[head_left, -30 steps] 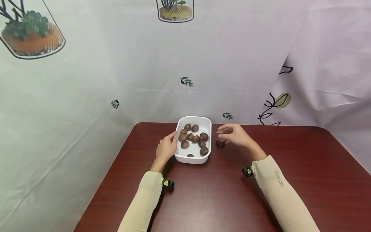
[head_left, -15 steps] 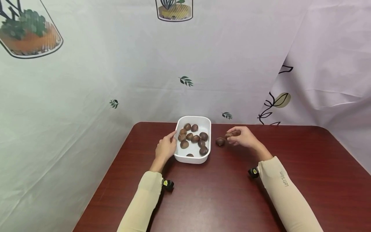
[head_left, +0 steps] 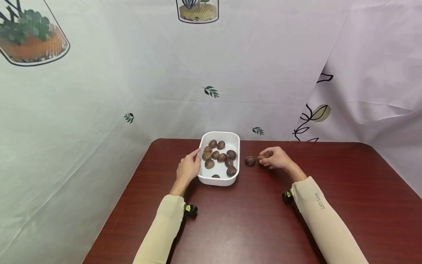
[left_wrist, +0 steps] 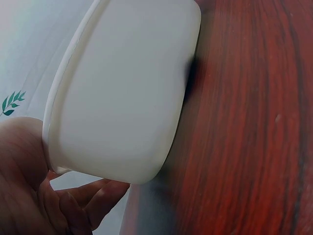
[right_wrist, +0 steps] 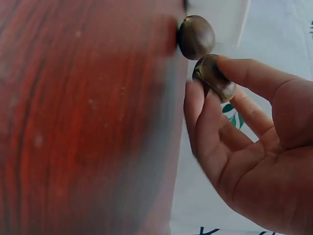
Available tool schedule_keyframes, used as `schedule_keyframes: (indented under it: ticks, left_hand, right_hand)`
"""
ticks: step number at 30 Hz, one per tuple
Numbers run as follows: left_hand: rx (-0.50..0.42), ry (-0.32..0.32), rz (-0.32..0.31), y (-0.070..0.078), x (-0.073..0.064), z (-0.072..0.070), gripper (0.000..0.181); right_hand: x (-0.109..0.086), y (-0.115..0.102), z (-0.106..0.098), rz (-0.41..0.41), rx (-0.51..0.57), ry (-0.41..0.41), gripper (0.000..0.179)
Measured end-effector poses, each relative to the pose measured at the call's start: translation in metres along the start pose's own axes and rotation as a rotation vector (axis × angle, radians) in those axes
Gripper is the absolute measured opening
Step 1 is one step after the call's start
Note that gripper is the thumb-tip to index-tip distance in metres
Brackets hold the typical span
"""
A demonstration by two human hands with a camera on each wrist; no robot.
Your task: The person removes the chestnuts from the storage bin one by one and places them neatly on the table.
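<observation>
Brown chestnuts [head_left: 222, 157], several of them, lie spread inside a white rectangular container [head_left: 215, 181]. My left hand [head_left: 188, 168] grips the container's left side; the left wrist view shows the thumb side at the rim and fingers against the end wall [left_wrist: 117, 98]. To the container's right, my right hand [head_left: 277, 158] pinches a chestnut [right_wrist: 214, 78] between thumb and fingertips, low over the table. Another chestnut [head_left: 250, 160] sits on the table between that hand and the container, just beside the pinched one. In the head view the fingers partly cover the held chestnut.
The dark red wooden table [head_left: 230, 220] carries the container near its back edge. Directly behind hangs a pale cloth [head_left: 165, 91] printed with leaves and jars. Dark wrist cameras [head_left: 191, 210] are strapped under both sleeves.
My right hand has moved right, away from the lone chestnut, with a chestnut in its fingers, then lowered slightly. The left hand and the container have stayed in place.
</observation>
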State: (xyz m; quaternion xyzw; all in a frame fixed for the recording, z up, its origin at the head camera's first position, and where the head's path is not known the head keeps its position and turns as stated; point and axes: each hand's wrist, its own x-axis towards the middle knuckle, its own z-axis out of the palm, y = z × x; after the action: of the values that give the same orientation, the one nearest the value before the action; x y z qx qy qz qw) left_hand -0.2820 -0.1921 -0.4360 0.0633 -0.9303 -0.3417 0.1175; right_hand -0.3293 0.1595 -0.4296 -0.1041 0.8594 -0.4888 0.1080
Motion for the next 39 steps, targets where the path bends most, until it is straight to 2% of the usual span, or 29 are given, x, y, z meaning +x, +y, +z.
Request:
schedule_keyframes:
  ticks: [4, 11, 23, 32, 39]
  left_hand:
    - [0.004, -0.003, -0.003, 0.001, 0.0, 0.0, 0.043]
    - [0.006, -0.005, 0.001, 0.002, 0.002, -0.001, 0.043]
    - [0.009, -0.001, -0.004, 0.0, 0.003, 0.0, 0.043]
    - [0.01, -0.008, -0.002, 0.002, 0.004, 0.001, 0.043]
    - [0.015, -0.01, -0.01, 0.001, 0.002, 0.001, 0.043]
  right_hand:
    - [0.001, 0.0, 0.003, 0.02, -0.054, 0.023, 0.026]
    - [0.003, 0.0, 0.005, 0.007, -0.12, 0.065, 0.025]
    - [0.006, 0.001, 0.006, 0.018, -0.159, 0.111, 0.028]
    - [0.004, -0.001, 0.002, 0.025, -0.181, 0.111, 0.034]
    - [0.002, -0.009, 0.002, -0.026, -0.26, 0.136, 0.035]
